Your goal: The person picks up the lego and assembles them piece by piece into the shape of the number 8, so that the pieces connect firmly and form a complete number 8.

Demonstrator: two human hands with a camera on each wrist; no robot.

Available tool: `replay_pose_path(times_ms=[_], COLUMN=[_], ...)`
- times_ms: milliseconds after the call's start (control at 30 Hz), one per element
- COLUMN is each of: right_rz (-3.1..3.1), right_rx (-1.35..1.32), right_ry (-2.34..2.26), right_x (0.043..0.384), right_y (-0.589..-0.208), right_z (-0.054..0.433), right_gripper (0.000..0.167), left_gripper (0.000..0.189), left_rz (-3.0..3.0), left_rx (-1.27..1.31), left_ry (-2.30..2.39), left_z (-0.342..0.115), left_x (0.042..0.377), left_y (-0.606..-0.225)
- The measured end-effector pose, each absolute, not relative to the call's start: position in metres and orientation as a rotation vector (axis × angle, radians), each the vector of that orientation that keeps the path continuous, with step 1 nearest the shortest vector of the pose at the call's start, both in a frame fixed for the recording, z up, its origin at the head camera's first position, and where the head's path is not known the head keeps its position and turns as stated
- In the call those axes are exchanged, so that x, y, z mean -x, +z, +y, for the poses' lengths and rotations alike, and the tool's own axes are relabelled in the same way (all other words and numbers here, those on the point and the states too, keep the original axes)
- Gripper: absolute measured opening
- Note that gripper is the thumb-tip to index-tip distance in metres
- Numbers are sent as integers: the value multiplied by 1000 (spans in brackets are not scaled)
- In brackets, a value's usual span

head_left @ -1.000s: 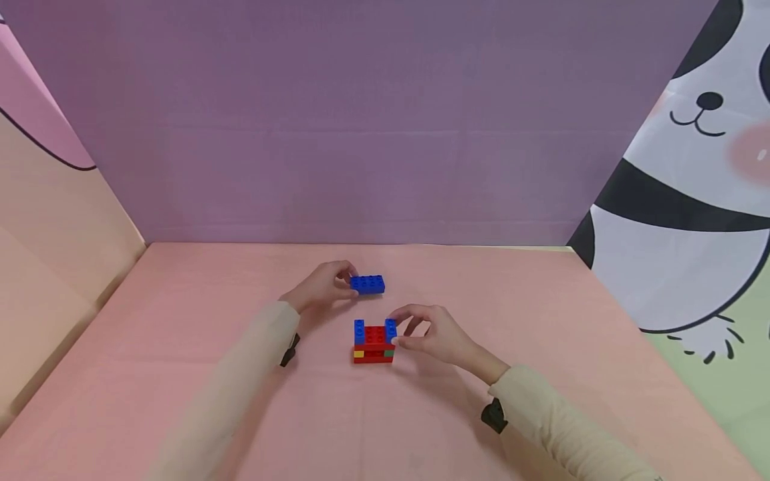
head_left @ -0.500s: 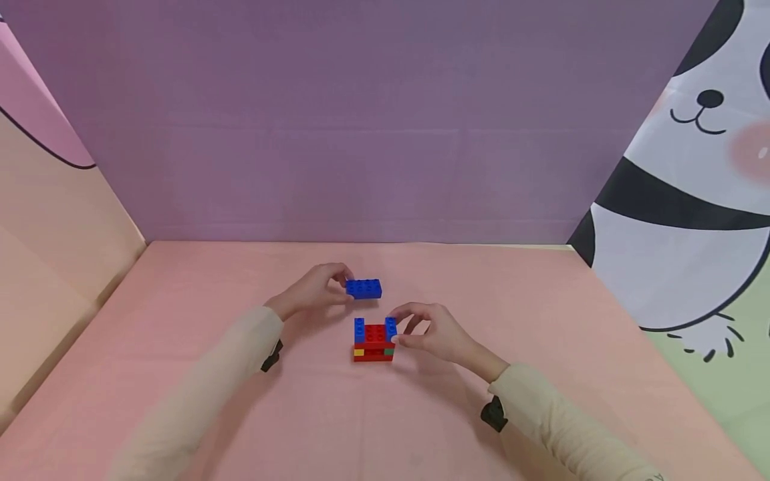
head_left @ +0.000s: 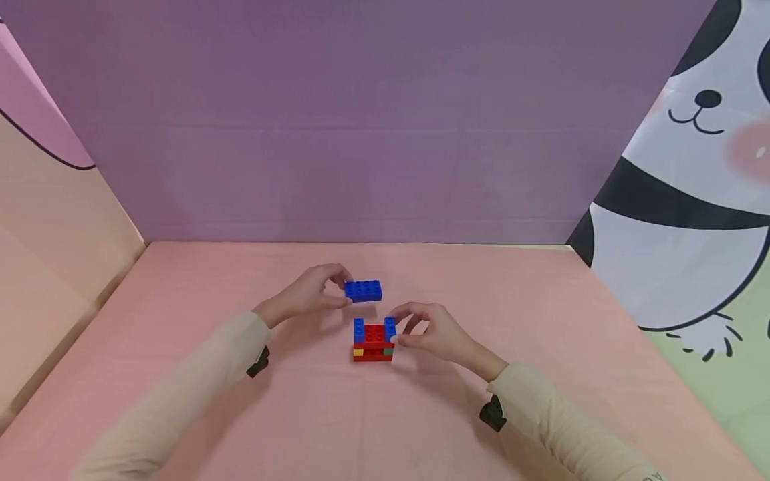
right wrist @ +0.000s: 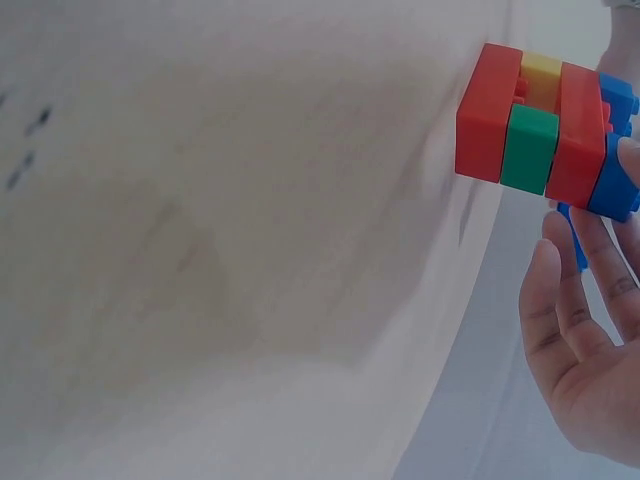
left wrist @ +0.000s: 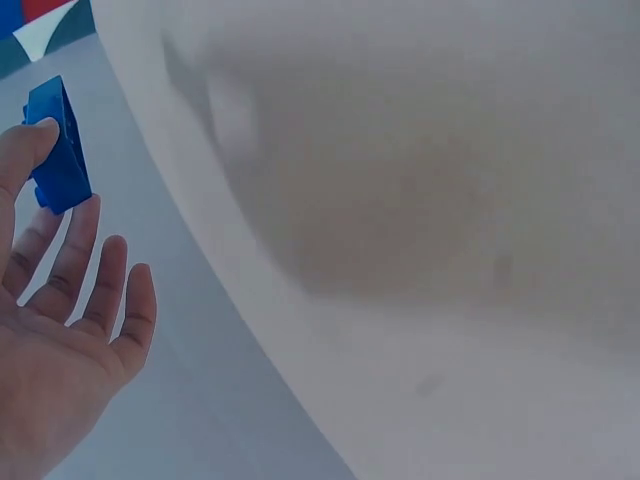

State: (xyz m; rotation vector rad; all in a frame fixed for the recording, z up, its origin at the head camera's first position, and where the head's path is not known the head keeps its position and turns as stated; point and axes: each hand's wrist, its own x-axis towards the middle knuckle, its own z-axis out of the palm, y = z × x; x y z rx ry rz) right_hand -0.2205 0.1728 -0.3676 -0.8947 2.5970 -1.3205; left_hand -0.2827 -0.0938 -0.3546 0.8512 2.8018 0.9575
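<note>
My left hand (head_left: pixel 308 292) pinches a long blue building brick (head_left: pixel 363 290) by its left end, thumb at the near side and fingertips at the far side. The brick is held above the table, studs up, behind the stack. A stack of building bricks stands below it: a red brick at the bottom, a yellow brick (head_left: pixel 359 352) and a green brick (right wrist: pixel 530 148) over its ends, another red brick (head_left: pixel 375 334) on those, and a small blue brick (head_left: pixel 359 330) at each top end. My right hand (head_left: pixel 438 334) pinches the right small blue brick (right wrist: pixel 612 178) between thumb and fingers.
The stack stands on a pink-covered table (head_left: pixel 373 421). A purple backdrop (head_left: pixel 361 133) rises behind it, with a panda-print panel (head_left: pixel 686 267) on the right and a beige panel (head_left: pixel 60 267) on the left. Each wrist carries a black device (head_left: pixel 493 414).
My left hand has drawn slightly left and nearer with the long blue brick, and its forearm has swung left. The right hand and the stack stay in place.
</note>
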Motion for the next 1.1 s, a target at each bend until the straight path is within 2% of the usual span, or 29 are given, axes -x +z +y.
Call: replay_pose_path(times_ms=[267, 1100], right_rz=[2582, 2555], right_rx=[879, 838], right_ry=[-1332, -1329], right_x=[220, 220], right_y=[-366, -365], right_z=[172, 172], right_gripper=[36, 36], left_gripper=[37, 36], left_rz=[2830, 2826], left_rx=[-941, -980], left_ry=[947, 944], left_z=[-93, -90], left_x=[275, 243], left_y=[-341, -322])
